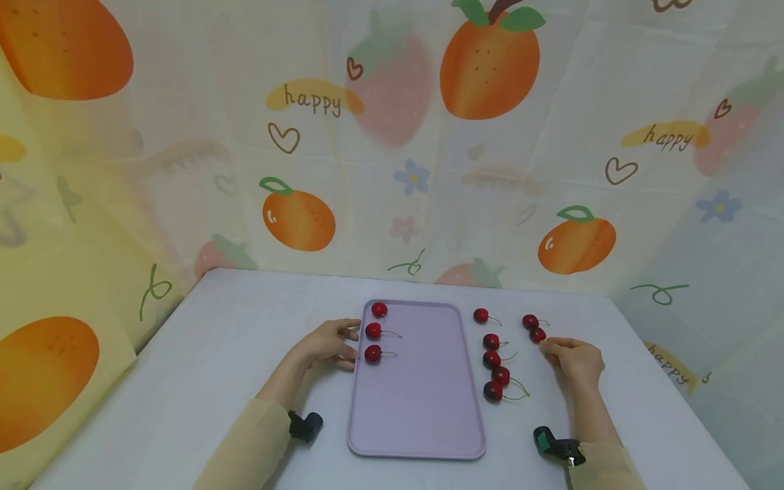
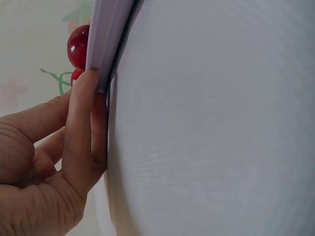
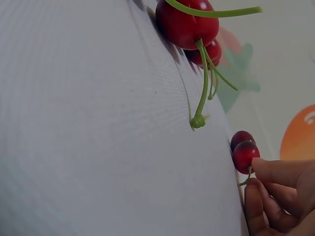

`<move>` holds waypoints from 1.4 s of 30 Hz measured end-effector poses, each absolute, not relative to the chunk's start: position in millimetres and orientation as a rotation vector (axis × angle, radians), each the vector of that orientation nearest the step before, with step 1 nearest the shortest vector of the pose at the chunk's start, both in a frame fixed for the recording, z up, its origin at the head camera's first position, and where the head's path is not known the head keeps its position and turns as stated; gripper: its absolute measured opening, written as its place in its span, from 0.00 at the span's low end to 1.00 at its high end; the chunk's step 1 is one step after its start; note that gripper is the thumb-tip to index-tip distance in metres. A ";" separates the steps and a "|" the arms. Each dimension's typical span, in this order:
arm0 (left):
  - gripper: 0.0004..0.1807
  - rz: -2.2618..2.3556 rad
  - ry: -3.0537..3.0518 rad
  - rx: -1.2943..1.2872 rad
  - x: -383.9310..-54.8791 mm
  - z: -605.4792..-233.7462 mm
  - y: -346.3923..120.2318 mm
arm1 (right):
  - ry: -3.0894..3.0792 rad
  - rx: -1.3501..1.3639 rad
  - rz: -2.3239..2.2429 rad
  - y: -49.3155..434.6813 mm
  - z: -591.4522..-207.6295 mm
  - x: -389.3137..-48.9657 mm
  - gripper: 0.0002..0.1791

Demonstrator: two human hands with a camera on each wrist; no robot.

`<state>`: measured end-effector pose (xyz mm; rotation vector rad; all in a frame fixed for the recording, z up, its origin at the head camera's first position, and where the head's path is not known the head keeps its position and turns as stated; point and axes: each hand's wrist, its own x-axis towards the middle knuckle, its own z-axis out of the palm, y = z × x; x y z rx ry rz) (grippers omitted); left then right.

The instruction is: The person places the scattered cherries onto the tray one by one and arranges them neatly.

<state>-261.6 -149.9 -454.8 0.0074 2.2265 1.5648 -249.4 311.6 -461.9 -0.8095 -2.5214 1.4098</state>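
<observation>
The dark red cherry at my fingertips lies on the white counter, well to the right of the tray, nestled against a second cherry on its far side. My right hand reaches it from the right with fingers bent; a fingertip meets its side and another is by its green stem, but I cannot tell whether I have a grip on either.

Between that pair and the tray lie five more stemmed cherries: a lone cherry at the far end and a tight row of four cherries nearer me. The pale purple tray stands left of them, with three cherries in a column along its left side, toward the far end. My left hand rests its loosely extended fingers against the tray's left rim.

I wear beige sleeves and a black device on each wrist. Beyond the counter's far edge, a backdrop shows oranges, strawberries, flowers, hearts and the word "happy".
</observation>
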 end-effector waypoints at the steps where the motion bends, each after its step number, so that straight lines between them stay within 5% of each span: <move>1: 0.42 1.563 2.227 0.007 -261.7 -454.9 -150.0 | -2.522 -0.806 1.397 311.6 -462.3 -249.7 0.24; 42: 0.42 1.565 2.230 -0.003 -261.3 -455.4 -149.6 | -2.536 -0.722 1.313 314.0 -467.5 -253.4 0.16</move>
